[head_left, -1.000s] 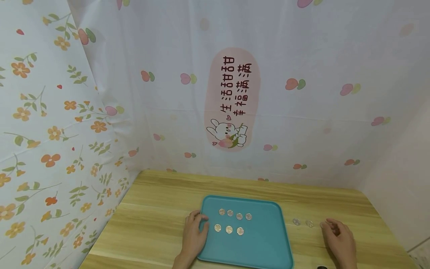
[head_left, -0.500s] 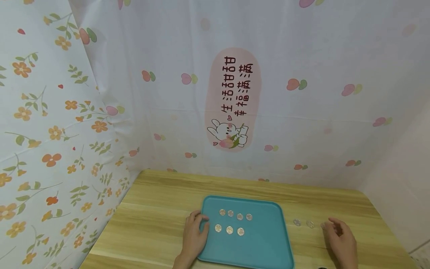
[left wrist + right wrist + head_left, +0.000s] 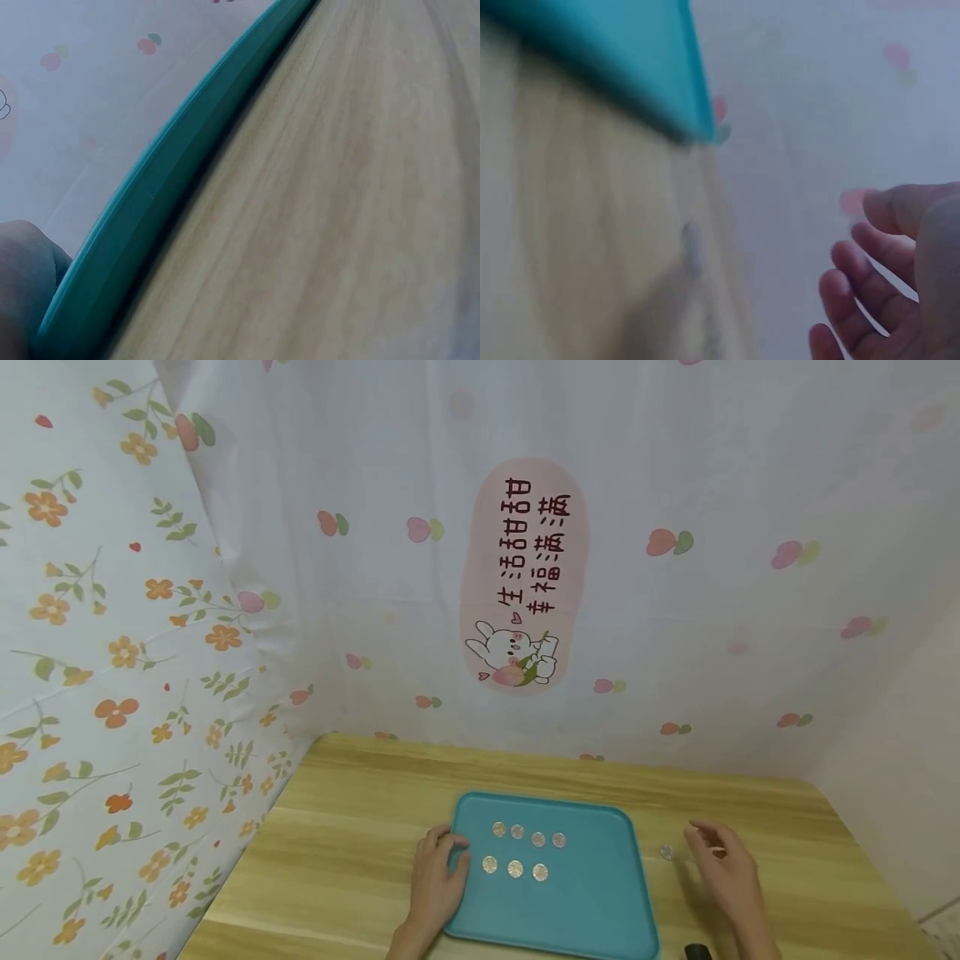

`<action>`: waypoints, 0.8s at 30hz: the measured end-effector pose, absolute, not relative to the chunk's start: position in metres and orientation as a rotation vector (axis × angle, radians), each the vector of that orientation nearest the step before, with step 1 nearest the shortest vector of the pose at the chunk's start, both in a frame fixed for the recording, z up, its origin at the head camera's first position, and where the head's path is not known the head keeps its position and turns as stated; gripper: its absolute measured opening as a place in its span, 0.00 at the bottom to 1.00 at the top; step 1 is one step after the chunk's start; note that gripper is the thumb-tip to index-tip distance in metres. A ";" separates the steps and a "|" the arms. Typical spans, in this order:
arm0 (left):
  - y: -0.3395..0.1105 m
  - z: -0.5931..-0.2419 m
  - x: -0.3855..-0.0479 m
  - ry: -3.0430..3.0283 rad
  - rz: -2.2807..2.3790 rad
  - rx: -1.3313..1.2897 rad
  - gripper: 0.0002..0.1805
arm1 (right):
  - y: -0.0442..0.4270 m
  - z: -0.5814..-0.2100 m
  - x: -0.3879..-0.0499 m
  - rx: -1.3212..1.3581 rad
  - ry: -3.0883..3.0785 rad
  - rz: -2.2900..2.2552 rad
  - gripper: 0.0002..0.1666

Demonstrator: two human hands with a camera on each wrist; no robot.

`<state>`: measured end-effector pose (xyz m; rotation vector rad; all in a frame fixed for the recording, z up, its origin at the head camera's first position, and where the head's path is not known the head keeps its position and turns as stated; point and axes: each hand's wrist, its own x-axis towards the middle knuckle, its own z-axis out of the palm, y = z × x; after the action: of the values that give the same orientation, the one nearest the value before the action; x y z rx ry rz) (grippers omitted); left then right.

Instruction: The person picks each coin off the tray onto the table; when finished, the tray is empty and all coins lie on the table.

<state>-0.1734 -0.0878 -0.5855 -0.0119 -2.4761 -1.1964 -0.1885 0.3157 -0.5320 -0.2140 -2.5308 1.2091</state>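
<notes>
Wood table point(image 3: 360, 793), flowered curtain point(image 3: 375, 568) behind. My left hand point(image 3: 437, 878) grips the tray point(image 3: 592, 893), seven discs point(image 3: 515, 868) on it; my right hand point(image 3: 726, 867) has shifted nearer, fingers bent, can't tell if pinching; one disc point(image 3: 666, 853) between.

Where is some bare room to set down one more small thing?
Free: the tray, in front of its seven discs and right of them; the table, between tray and backdrop, also left of the left hand. Crowded: the tray's far-left area, holding the discs, and the strip between tray and right hand, where one disc shows.
</notes>
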 end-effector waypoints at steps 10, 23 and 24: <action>-0.089 -0.584 -0.172 -2.475 -1.207 -0.015 0.06 | 0.254 -0.511 -0.208 0.169 -2.632 1.124 0.18; -0.090 -0.582 -0.172 -2.503 -1.231 -0.001 0.06 | 0.171 -0.546 -0.230 0.184 -2.635 1.390 0.10; -0.091 -0.582 -0.172 -2.506 -1.227 -0.002 0.06 | 0.168 -0.548 -0.230 0.170 -2.634 1.407 0.09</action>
<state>-0.1720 -0.0912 -0.5817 -0.0018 -2.5057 -1.2267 -0.2298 0.1683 -0.5482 0.1704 -2.6337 1.4066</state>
